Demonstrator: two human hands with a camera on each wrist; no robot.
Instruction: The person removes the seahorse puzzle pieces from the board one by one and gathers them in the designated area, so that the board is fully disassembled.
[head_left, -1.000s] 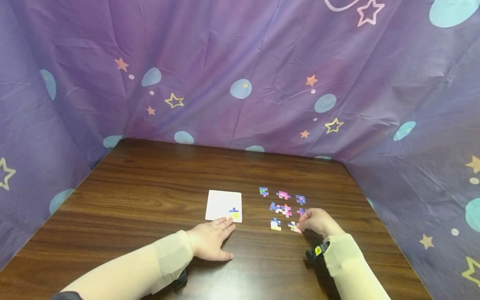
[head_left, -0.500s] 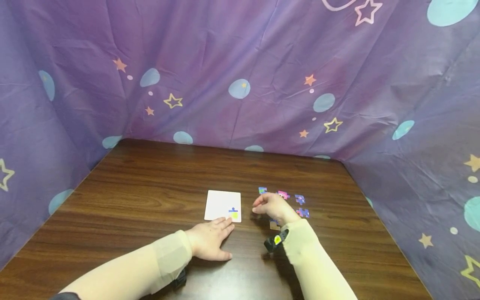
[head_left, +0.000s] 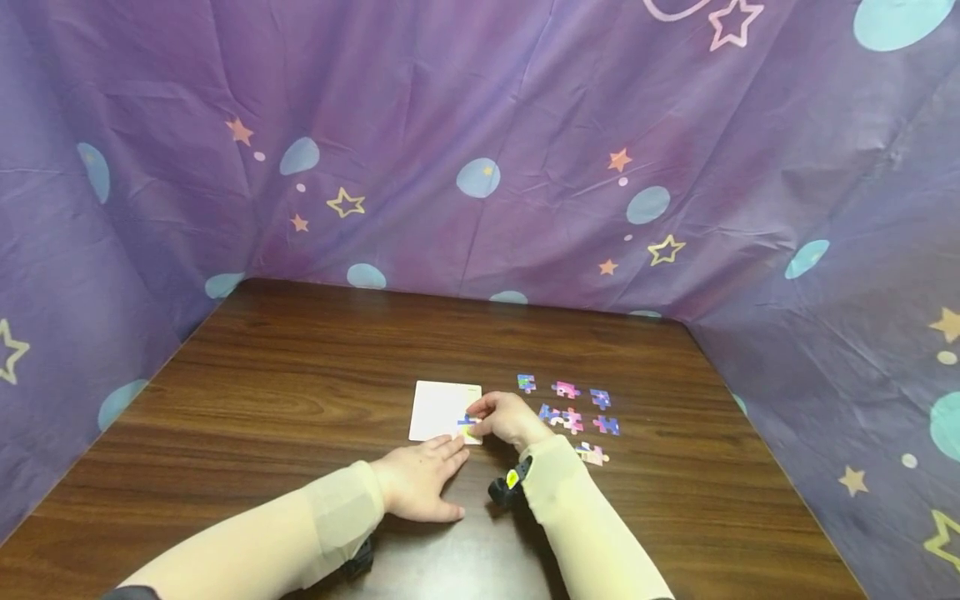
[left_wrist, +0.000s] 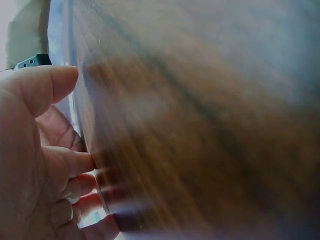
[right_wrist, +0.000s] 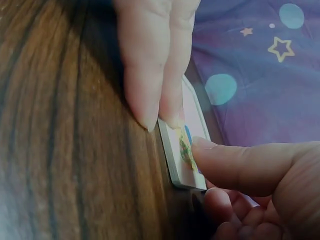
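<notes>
My right hand (head_left: 513, 419) pinches a blue and yellow puzzle piece (head_left: 465, 422) at the near right corner of a white square board (head_left: 438, 408). In the right wrist view the puzzle piece (right_wrist: 186, 151) lies on the board, with a right-hand digit (right_wrist: 227, 162) against it and other fingers curled below. My left hand (head_left: 422, 482) rests flat on the table, fingertips on the board's near edge. Its fingers (right_wrist: 145, 65) touch the board edge in the right wrist view. The left wrist view shows this hand (left_wrist: 30, 150) from the thumb side; the board is barely visible there.
Several loose puzzle pieces lie right of the board, among them a green-blue one (head_left: 526, 382), a pink one (head_left: 566, 390) and a pale one (head_left: 592, 454). My right wrist hides part of this area. Brown wooden table (head_left: 300, 375); purple curtain (head_left: 420, 125) behind.
My right hand has moved left from the pale piece in the lower row, across the loose pieces, to the piece on the board. The pale piece still lies there. My left hand stays put.
</notes>
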